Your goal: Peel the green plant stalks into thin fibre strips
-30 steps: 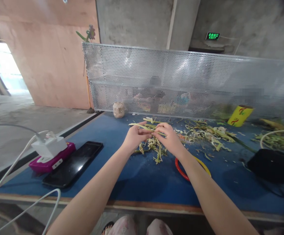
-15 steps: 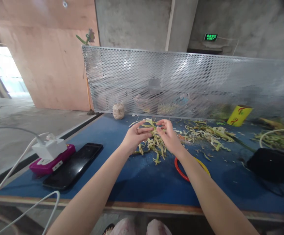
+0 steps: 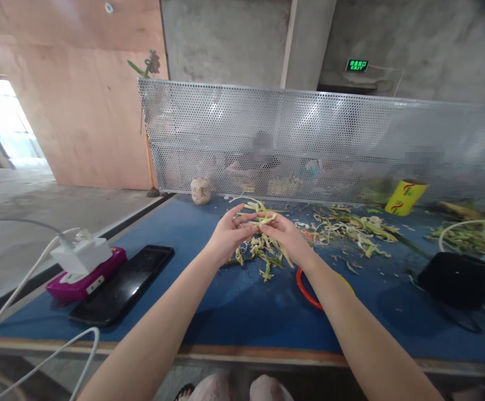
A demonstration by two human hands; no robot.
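Far left of the frame there's a chunky white plug [image 3: 79,256] sitting on a purple power strip [image 3: 73,288], with a black phone [image 3: 123,284] lying right beside it on the blue table [image 3: 234,317]. Further along, toward the back edge, sits a small pale lump [image 3: 201,191]. Then, smack in the middle, the left hand [image 3: 230,234], fingers curled with the tips up against some pale green strips [image 3: 268,221]; honestly can't tell if it's actually gripping them. The strips are up between the two hands, over a heap of curled scraps [image 3: 265,253]. The right hand [image 3: 288,236] has them pinched between thumb and fingers. Below that, a red ring [image 3: 307,294] is partly hidden by the right forearm. Right of centre it's more shredded leaves [image 3: 365,225], then a yellow roll [image 3: 406,197] near the perforated panel [image 3: 317,139], and a black thing [image 3: 459,280] at lower right.
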